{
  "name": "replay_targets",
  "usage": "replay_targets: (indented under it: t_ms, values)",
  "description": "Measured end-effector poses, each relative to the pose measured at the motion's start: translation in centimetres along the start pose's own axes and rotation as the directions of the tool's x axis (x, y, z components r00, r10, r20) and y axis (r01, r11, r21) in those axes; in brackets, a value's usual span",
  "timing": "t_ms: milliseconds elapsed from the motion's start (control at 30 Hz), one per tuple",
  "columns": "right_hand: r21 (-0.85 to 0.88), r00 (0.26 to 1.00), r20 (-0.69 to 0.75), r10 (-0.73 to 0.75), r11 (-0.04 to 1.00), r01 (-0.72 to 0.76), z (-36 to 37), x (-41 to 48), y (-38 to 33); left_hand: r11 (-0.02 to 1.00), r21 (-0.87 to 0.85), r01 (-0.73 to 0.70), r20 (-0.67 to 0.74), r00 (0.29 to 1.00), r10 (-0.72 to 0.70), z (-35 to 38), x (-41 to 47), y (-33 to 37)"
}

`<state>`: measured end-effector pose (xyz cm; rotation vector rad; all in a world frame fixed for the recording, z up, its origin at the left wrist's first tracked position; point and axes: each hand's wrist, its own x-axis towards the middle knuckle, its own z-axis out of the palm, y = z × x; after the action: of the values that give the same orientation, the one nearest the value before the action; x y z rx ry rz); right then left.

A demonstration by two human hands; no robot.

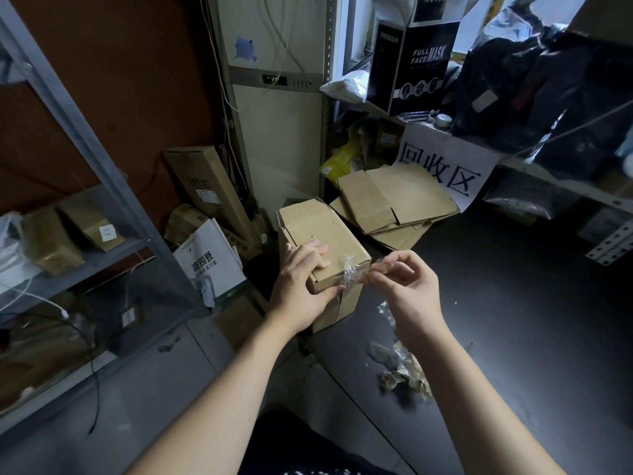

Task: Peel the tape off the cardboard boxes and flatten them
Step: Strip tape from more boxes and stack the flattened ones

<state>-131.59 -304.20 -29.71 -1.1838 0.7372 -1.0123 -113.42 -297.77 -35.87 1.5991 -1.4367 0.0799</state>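
Some flat boxes are done, and our left hand grips another cardboard box while our right hand pinches its half-peeled clear tape.

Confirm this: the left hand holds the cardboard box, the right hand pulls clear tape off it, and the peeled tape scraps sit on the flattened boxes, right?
Not quite. In the head view the tape scraps lie on the dark table, nearer the person, apart from the flattened boxes. The left hand does hold the cardboard box while the right hand pulls clear tape.
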Motion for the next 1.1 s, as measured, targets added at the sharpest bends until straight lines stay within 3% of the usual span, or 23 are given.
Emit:
replay_targets:
  t_ms: [133,233,367,500,667,767,867,1100]
  values:
    - [-0.034,0.999,0.013,-0.038,0.999,0.038,-0.5,0.2,0.1,1.0,-0.005,0.015,0.01,1.0,-0.015,0.1,0.1,0.3]
    - [-0.152,0.998,0.011,-0.055,0.987,0.056,-1.1,0.5,0.7,1.0,-0.002,0.024,0.012,1.0,-0.024,0.1,0.1,0.4]
    - [-0.306,0.999,-0.048,0.023,0.951,-0.037,-1.8,0.5,0.9,1.0,0.008,0.02,0.001,1.0,-0.02,-0.2,0.1,0.4]
    - [-0.265,0.987,-0.134,0.083,0.957,-0.117,-2.9,0.8,0.7,1.0,0.011,0.029,0.01,1.0,-0.029,-0.4,0.1,0.5]
    - [-0.414,1.0,0.01,0.012,0.91,-0.006,-2.9,1.4,1.5,0.999,0.021,0.049,0.099,0.994,-0.051,-1.0,0.5,1.1]
    - [-0.374,0.995,0.096,0.03,0.928,0.008,-2.4,1.4,1.5,0.995,0.06,0.078,0.191,0.978,-0.089,-1.8,1.2,1.4]
    - [-0.301,0.992,0.118,0.033,0.954,0.004,-1.8,1.1,1.6,0.977,-0.003,0.215,0.254,0.945,-0.207,-2.2,2.2,2.3]
    - [-0.415,0.979,0.166,-0.121,0.891,0.181,-1.1,0.8,3.4,0.934,-0.046,0.355,0.247,0.91,-0.333,-2.4,2.6,3.2]
